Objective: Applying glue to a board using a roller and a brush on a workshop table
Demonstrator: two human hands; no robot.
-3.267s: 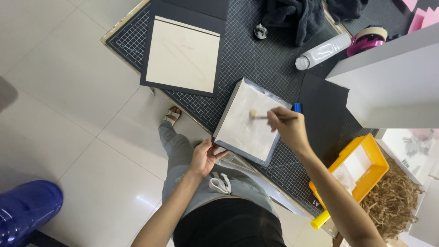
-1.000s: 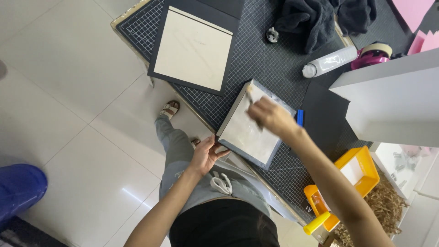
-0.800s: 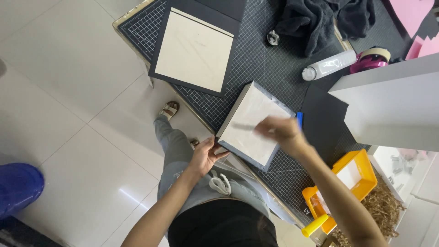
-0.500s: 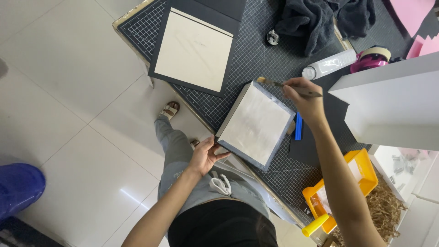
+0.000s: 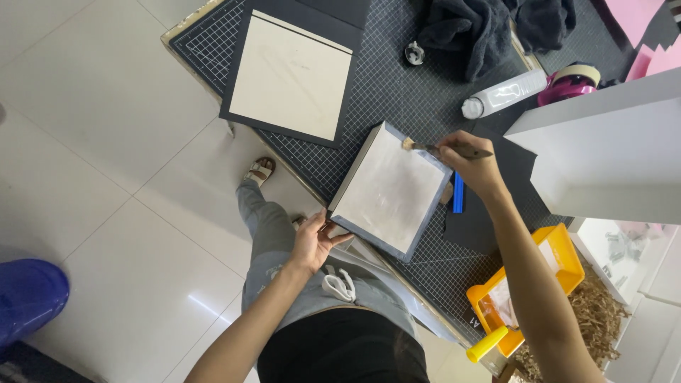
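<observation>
A grey square board (image 5: pixel 390 193) with a pale, wet-looking face lies tilted on the black gridded cutting mat (image 5: pixel 397 85). My left hand (image 5: pixel 314 241) grips its near corner at the mat's edge. My right hand (image 5: pixel 474 164) is closed on a small brush (image 5: pixel 433 147), its bristle tip touching the board's far corner. A blue tool (image 5: pixel 458 193) lies on the mat just under my right wrist.
A cream sheet on a black board (image 5: pixel 291 74) lies at the mat's far left. A dark cloth (image 5: pixel 489 28), white bottle (image 5: pixel 504 92), pink tape dispenser (image 5: pixel 571 79), white box (image 5: pixel 610 156) and yellow tray (image 5: pixel 525 291) surround it. A blue bucket (image 5: pixel 28 298) stands on the tiled floor.
My right hand has swept the brush back and forth over the grey board and ended at its far corner. My left hand has kept its hold on the near corner.
</observation>
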